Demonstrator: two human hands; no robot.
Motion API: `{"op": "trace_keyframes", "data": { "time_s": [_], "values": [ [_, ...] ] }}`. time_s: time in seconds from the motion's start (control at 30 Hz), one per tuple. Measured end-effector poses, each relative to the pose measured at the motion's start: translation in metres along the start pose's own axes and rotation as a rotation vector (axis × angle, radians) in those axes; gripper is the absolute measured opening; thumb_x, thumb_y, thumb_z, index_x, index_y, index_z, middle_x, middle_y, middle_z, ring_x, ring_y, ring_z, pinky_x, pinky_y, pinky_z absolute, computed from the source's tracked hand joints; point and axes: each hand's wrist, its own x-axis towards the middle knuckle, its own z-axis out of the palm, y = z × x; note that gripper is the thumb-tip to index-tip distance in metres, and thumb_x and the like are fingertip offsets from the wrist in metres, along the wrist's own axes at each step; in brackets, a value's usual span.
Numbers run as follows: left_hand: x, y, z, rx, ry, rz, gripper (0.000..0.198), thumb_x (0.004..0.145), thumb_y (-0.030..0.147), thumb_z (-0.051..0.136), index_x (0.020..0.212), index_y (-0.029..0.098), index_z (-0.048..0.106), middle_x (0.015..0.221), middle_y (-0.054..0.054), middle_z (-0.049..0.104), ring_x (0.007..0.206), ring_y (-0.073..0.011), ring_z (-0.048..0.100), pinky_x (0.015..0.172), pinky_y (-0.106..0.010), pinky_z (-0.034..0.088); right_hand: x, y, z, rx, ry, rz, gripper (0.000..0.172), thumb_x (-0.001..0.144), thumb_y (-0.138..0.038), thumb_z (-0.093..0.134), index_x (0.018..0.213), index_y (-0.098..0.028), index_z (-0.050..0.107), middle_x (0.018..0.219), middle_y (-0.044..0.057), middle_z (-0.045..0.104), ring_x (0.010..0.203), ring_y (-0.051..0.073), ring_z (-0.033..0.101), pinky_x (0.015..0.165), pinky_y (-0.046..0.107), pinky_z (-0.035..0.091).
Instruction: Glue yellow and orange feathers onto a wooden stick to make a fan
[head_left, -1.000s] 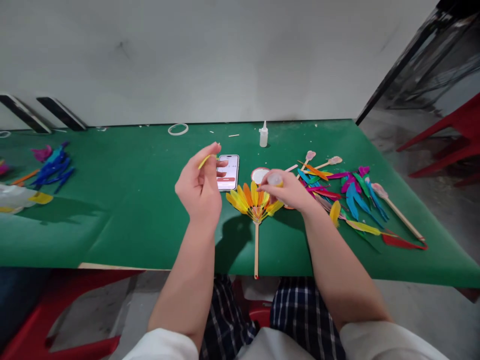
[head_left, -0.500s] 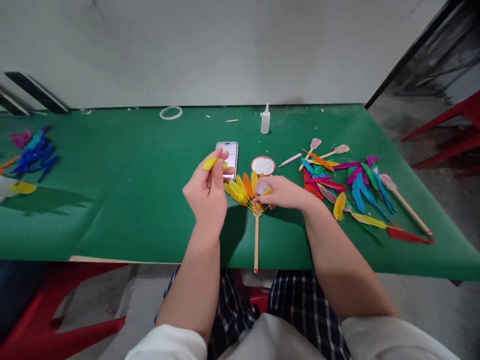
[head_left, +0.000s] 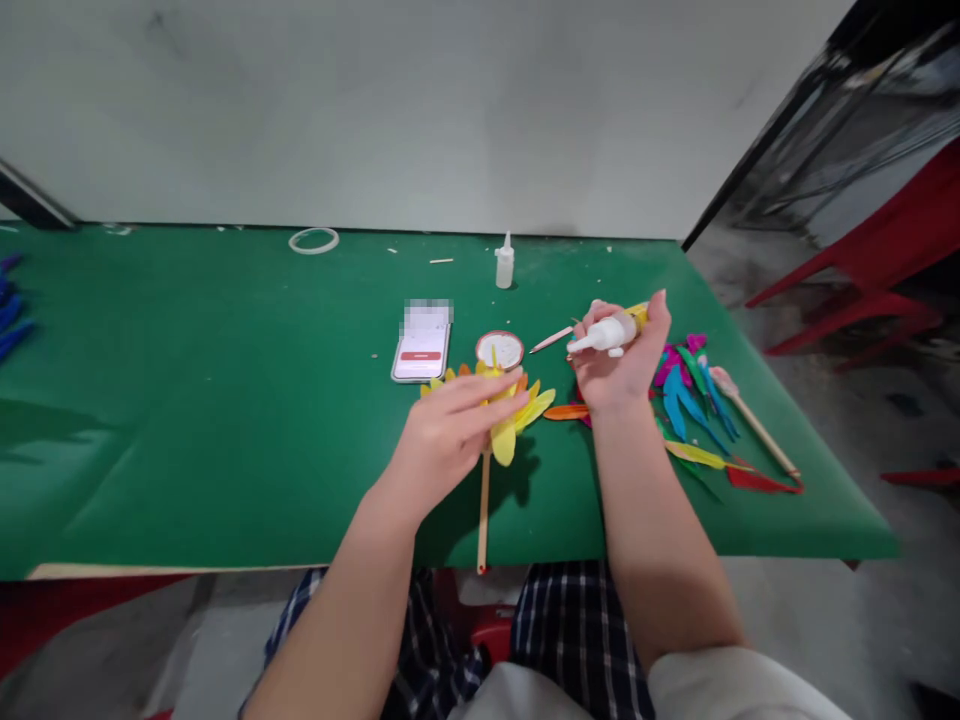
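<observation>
A feather fan (head_left: pixel 525 408) of yellow and orange feathers on a wooden stick (head_left: pixel 484 510) lies at the near edge of the green table (head_left: pixel 225 400). My left hand (head_left: pixel 450 430) rests over the fan's centre with a yellow feather (head_left: pixel 503 440) pinched under its fingers. Off to the right, my right hand (head_left: pixel 622 355) is raised above the table, closed round a small white glue bottle (head_left: pixel 609 333) whose nozzle points left. An orange feather (head_left: pixel 564 411) lies just below that hand.
A phone (head_left: pixel 421 345) and a round white lid (head_left: pixel 500 349) lie behind the fan. A second glue bottle (head_left: pixel 505 264) and a tape ring (head_left: pixel 313 240) stand farther back. Loose coloured feathers and sticks (head_left: pixel 697 400) spread at the right. Red chairs (head_left: pixel 862 280) stand beyond the table's right edge.
My left hand came down from the air and laid the yellow feather onto the fan. My right hand lifted the glue bottle off the fan and moved it right.
</observation>
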Motion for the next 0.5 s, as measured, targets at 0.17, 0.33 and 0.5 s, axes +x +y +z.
{"op": "trace_keyframes", "data": {
  "time_s": [0.17,0.33,0.5],
  "values": [
    [-0.002,0.003,0.009,-0.044,-0.162,-0.006,0.048,0.081,0.002,0.041,0.122,0.027,0.049,0.118,-0.002,0.059,0.109,-0.0146,0.054,0.091,-0.035,0.047,0.006,0.004,-0.005,0.025,0.096,0.044,0.05,0.069,-0.07,0.032,0.07,-0.022,0.046,0.056,-0.002,0.049,0.05,0.01,0.049,0.046,0.023,0.042],
    [-0.004,-0.001,0.012,-0.067,-0.209,-0.032,0.046,0.081,0.002,0.041,0.118,0.026,0.053,0.115,-0.002,0.061,0.107,-0.0153,0.055,0.091,-0.036,0.047,0.0,0.004,0.003,0.162,0.041,0.059,0.045,0.071,-0.066,0.038,0.068,-0.022,0.048,0.064,0.001,0.057,0.068,0.013,0.058,0.066,0.028,0.048],
    [-0.004,-0.003,0.012,-0.053,-0.206,-0.043,0.045,0.08,0.003,0.044,0.116,0.026,0.055,0.114,-0.003,0.062,0.106,-0.0156,0.056,0.09,-0.035,0.048,-0.001,0.006,0.005,0.223,-0.018,0.02,0.03,0.071,-0.053,0.052,0.071,-0.023,0.048,0.065,-0.002,0.057,0.076,0.013,0.059,0.078,0.031,0.047]
  ]
}}
